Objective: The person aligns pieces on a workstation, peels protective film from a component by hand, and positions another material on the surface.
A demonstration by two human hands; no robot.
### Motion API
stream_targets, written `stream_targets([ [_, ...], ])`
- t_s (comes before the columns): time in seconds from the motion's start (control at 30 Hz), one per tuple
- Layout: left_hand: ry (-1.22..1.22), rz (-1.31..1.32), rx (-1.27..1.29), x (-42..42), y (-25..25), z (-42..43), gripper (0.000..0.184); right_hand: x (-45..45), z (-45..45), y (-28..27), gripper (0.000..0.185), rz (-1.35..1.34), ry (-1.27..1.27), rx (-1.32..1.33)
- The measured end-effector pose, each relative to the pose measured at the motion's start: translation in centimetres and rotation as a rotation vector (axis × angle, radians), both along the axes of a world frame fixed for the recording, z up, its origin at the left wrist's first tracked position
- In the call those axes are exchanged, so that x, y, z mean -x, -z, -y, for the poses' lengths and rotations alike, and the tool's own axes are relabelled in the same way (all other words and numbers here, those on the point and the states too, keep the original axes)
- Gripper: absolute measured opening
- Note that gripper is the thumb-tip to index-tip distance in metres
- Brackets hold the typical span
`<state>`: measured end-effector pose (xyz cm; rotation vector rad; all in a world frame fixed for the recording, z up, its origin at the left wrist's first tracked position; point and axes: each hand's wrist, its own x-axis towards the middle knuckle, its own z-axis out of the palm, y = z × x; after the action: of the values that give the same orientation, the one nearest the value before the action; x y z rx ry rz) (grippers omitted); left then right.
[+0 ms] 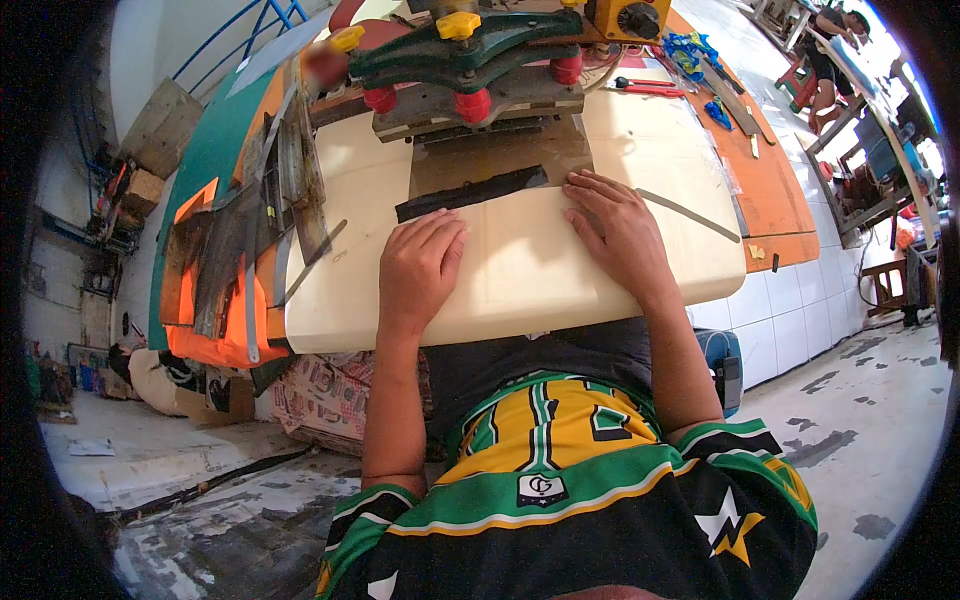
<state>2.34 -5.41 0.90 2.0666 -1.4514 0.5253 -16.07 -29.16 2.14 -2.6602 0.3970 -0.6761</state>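
Observation:
A wide cream sheet [520, 265] curves down over the front edge of the work surface. My left hand [422, 262] rests on it left of centre, fingers close together, beside the left end of a black strip [470, 193]. My right hand [618, 228] lies on the sheet at the right, fingers spread flat near the strip's right end. Behind the strip is a brown plate [500, 158], under a press [475, 95] with a dark green frame, red knobs and yellow handles.
Metal and dark strips [225, 250] lie on orange material at the left. At the right, an orange board [765, 190] bears blue wrapping [690, 55] and blades; red-handled tools [645, 86] lie nearby. Another person [835, 60] is at the far right.

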Motion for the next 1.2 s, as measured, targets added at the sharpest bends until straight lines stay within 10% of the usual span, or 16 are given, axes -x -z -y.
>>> stream_targets([
  [1.2, 0.189, -0.046, 0.041, 1.0, -1.2, -0.1, 0.011, 0.1, 0.0, 0.2, 0.037, 0.027, 0.007, 0.003],
])
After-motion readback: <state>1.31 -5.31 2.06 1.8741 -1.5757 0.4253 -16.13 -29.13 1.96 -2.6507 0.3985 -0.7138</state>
